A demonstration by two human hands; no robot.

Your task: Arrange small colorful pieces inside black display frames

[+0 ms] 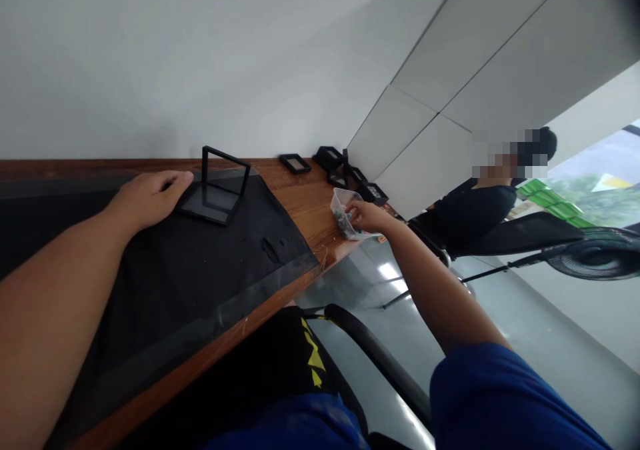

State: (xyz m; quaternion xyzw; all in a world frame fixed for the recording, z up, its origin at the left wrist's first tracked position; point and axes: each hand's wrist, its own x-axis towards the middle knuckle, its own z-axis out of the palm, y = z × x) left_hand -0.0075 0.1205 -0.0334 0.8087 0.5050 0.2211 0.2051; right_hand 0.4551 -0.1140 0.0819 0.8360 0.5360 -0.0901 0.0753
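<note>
My left hand (150,200) rests on a black mat (200,290), its thumb stretched out beside the left edge of an opened black hinged display frame (207,202). One half of that frame lies flat on the mat with a grey, see-through pane; the other stands upright. The thumb and fingers of this hand are apart, and I see nothing held. On the right, my right hand (367,217) reaches into a clear plastic box (340,200) of small greyish pieces. Its fingers are bent together among the pieces; whatever they pinch is too small to name.
Several black frames or boxes (295,163) lie on the wooden table (300,200) along the wall. A chair armrest (375,350) is below the table edge. At the right are a person in dark clothes (475,213) and a fan (600,253).
</note>
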